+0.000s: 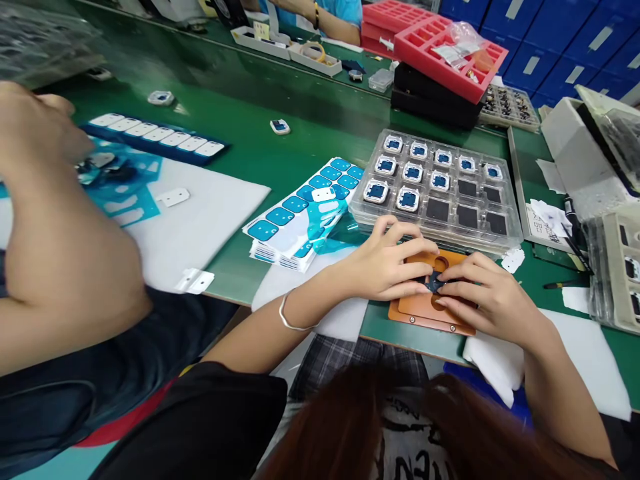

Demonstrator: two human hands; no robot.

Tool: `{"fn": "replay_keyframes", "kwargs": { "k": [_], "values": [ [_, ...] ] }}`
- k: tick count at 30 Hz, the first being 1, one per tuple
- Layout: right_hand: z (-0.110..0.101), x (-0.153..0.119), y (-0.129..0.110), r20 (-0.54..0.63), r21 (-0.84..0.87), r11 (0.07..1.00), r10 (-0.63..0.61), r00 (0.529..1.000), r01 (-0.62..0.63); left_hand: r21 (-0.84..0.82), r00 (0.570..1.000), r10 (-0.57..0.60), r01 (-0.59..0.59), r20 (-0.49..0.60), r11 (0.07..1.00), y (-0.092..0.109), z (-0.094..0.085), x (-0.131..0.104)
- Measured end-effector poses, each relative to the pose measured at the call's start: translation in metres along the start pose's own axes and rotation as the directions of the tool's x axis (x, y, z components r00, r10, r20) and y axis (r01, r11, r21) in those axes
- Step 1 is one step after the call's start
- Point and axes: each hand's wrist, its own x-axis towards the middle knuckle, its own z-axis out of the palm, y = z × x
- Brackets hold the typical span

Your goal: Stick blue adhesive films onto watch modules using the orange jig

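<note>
An orange fixture plate [415, 308] with round cutouts lies at the front edge of the green table. My left hand [395, 263] reaches over its left part, fingers bent onto a small dark part [434, 281] at the middle. From the other side my right hand [475, 290] has its fingertips on the same dark part. Behind the hands stands a clear tray [510, 230] with white-framed blue parts in several pockets; other pockets show dark bottoms. Left of my left hand lies a stack of sheets with blue stickers [279, 216].
A co-worker's arm [65, 233] is at the far left, by a strip of white labels [157, 134]. Red trays [445, 50] sit on black boxes at the back. A white cloth [495, 363] hangs at the front edge. Another person's arm shows at the top.
</note>
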Motion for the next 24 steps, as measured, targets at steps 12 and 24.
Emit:
{"fn": "replay_keyframes", "kwargs": {
  "k": [12, 24],
  "values": [
    [0.0008, -0.0005, 0.0022, -0.004, -0.015, 1.000, 0.021, 1.000, -0.021, 0.047, 1.000, 0.013, -0.012, -0.006, 0.999, -0.0026, 0.0007, -0.0012],
    [0.0026, -0.0018, 0.0051, 0.018, 0.049, 0.997, 0.054, 0.998, -0.055, -0.027, 1.000, -0.018, 0.018, 0.002, 0.999, -0.0042, -0.0028, -0.0032]
  ]
}}
